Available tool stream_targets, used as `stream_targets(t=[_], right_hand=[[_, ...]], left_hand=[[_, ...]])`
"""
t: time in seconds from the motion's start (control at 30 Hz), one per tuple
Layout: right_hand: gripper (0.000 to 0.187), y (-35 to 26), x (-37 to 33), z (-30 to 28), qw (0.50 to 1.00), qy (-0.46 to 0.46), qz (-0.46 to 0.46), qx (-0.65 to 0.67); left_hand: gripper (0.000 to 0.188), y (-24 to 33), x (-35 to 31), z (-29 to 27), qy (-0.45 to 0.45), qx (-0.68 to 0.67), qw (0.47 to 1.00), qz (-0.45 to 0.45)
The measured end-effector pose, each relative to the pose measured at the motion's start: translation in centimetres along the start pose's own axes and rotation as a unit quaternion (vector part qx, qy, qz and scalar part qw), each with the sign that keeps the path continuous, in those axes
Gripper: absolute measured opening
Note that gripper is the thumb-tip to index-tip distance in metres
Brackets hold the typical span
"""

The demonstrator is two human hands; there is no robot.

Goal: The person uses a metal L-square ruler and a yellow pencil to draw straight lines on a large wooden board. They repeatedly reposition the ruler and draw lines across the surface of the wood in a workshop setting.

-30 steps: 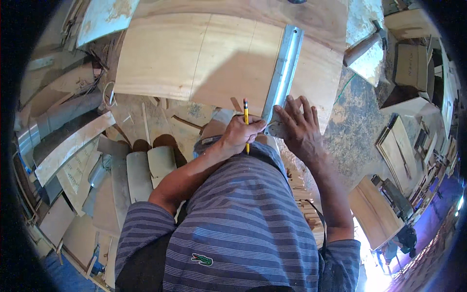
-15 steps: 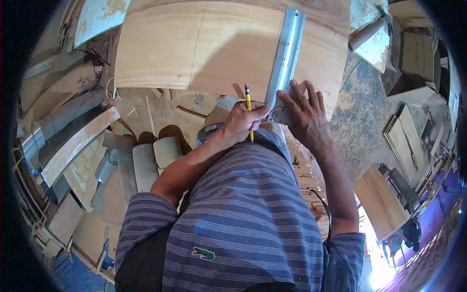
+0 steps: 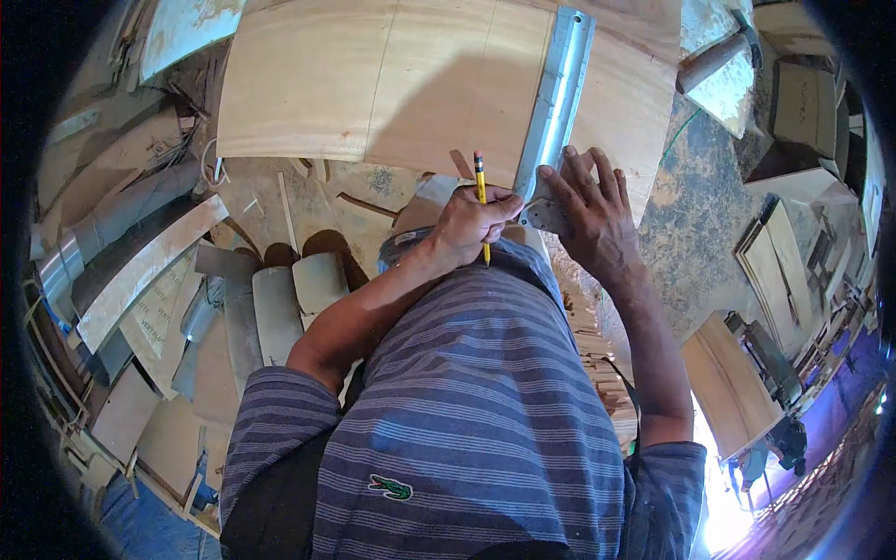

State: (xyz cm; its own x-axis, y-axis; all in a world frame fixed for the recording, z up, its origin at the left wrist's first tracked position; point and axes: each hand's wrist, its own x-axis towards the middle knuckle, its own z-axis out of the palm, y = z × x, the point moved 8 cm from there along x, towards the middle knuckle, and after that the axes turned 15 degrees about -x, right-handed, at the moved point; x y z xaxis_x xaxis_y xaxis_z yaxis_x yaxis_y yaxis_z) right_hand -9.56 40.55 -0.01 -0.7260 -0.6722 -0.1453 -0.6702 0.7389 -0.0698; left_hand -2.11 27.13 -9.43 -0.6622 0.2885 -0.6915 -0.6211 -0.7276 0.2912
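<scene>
Metal straightedge lies across the pale wooden board, nearer its right edge than its left, one end jutting past the near edge. The left hand is curled around a yellow pencil, its thumb at that end. The right hand is spread over a grey holed piece just beside it; I cannot tell whether it grips this. Left of the straightedge, two thin lines cross the board.

Two hands, one yellow pencil, one metal straightedge, probably one hammer
</scene>
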Motion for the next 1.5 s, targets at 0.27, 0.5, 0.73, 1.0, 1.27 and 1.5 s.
stream_targets(t=[0.27, 0.5, 0.73, 1.0, 1.27, 1.5], right_hand=[[0.071, 0.0, 0.0, 0.1, 1.000, -0.001, 0.005, 0.003], [0.071, -0.1, 0.2, -0.4, 1.000, -0.014, -0.003, 0.001], [0.067, 0.1, -0.2, 0.4, 1.000, -0.029, 0.010, 0.000], [0.069, -0.2, -0.4, 0.4, 1.000, -0.009, 0.021, 0.016], [0.054, -1.5, -1.8, -1.7, 0.988, 0.140, 0.003, 0.067], [0.065, -1.9, -6.4, -6.3, 0.917, 0.285, 0.244, 0.135]], left_hand=[[0.021, 0.0, 0.1, -0.1, 0.002, 0.002, 1.000, 0.005], [0.021, -0.6, 0.4, -0.9, -0.026, -0.004, 1.000, -0.004], [0.020, 0.1, 0.1, 0.1, -0.013, 0.016, 1.000, -0.003], [0.017, 8.1, -3.4, 1.2, -0.042, 0.352, 0.929, 0.105], [0.035, 10.6, -4.0, 2.2, 0.010, 0.285, 0.958, 0.001], [0.085, 4.1, -3.6, 13.7, -0.238, 0.233, 0.942, 0.042]])
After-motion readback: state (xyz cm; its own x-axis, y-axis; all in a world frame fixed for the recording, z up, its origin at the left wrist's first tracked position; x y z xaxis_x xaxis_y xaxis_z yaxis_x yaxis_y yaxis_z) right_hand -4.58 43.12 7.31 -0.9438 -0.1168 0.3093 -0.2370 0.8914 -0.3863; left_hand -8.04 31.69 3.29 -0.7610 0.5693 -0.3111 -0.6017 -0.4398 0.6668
